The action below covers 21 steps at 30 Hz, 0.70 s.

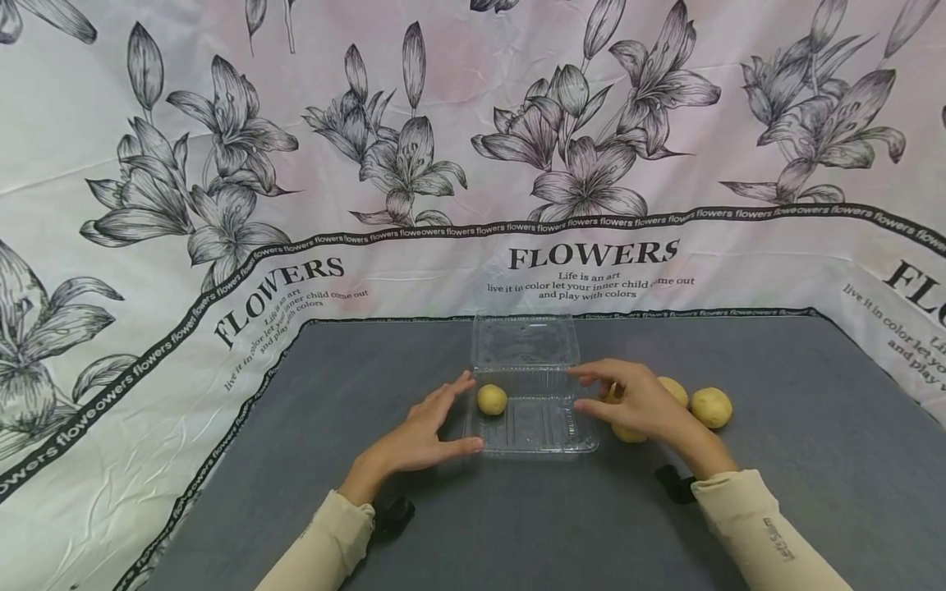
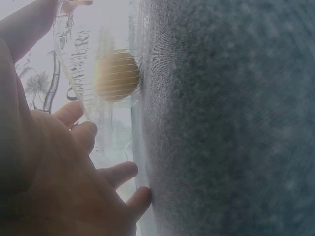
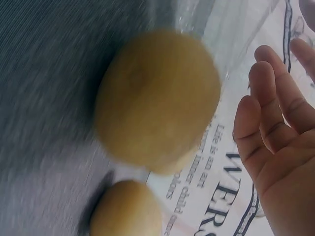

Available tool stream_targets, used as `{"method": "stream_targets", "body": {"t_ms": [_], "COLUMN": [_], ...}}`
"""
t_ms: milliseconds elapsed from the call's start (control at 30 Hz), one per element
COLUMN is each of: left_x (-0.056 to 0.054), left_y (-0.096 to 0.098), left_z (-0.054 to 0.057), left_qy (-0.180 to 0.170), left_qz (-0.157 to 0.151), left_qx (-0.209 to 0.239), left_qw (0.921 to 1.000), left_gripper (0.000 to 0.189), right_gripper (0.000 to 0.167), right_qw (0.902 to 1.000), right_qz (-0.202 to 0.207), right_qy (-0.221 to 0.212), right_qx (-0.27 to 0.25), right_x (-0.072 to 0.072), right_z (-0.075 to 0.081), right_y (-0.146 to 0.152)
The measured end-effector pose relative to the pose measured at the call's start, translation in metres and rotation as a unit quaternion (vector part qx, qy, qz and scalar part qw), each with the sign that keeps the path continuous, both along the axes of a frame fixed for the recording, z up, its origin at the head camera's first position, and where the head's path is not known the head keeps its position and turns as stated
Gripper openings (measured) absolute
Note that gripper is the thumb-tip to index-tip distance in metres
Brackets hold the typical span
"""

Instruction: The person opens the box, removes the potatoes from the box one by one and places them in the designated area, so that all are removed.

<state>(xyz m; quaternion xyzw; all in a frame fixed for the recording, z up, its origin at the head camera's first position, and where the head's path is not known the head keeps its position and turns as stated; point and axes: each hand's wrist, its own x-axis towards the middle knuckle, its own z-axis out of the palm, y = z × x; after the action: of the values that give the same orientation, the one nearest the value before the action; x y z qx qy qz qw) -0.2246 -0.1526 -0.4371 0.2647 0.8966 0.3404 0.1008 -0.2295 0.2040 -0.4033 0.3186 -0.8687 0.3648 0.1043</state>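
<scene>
A clear plastic clamshell box (image 1: 539, 425) lies with its lid (image 1: 526, 341) raised back. Inside, toward its left wall, sits one smooth yellow potato-like ball (image 1: 492, 400), seen through the ribbed plastic in the left wrist view. My left hand (image 1: 417, 439) is at the box's left side, thumb and fingers spread, fingertips right at the rim. Over the box's right edge reaches my right hand (image 1: 641, 400), fingers extended, holding nothing. Below its palm is another yellow ball (image 3: 157, 101), partly hidden by the hand in the head view.
Two more yellow balls, a nearer-to-hand one (image 1: 673, 390) and a farther-right one (image 1: 712, 407), lie right of the box on the grey table (image 1: 547, 525). A white flower-printed cloth (image 1: 429, 271) hangs behind the table and along its sides.
</scene>
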Motion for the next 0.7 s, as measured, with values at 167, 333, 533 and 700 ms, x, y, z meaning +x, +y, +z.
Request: {"method": "stream_targets", "body": {"t_ms": [167,333,533,700], "left_x": [0.000,0.001,0.000,0.000], "left_y": [0.001,0.001,0.000,0.000], "left_z": [0.000,0.001,0.001,0.001], "left_qy": [-0.005,-0.004,-0.006,-0.013], "left_qz": [-0.001,0.002,0.001,0.002], "left_qx": [-0.001,0.001,0.000,0.001], "left_qw": [1.0000,1.0000,1.0000,0.9999], "left_gripper": [0.093,0.093,0.092,0.092], "right_gripper": [0.044,0.046,0.049,0.049], "right_qw": [0.9999,0.9996,0.9996,0.9999], "right_qz": [-0.008,-0.012,-0.005,0.007], "right_qy": [-0.004,-0.008,-0.011,-0.006], "right_qx": [0.015,0.024,0.025,0.013], "right_x": [0.000,-0.001,-0.003,-0.006], "right_z": [0.000,0.001,-0.001,-0.005], "right_y": [-0.013,-0.023,-0.035,-0.046]}}
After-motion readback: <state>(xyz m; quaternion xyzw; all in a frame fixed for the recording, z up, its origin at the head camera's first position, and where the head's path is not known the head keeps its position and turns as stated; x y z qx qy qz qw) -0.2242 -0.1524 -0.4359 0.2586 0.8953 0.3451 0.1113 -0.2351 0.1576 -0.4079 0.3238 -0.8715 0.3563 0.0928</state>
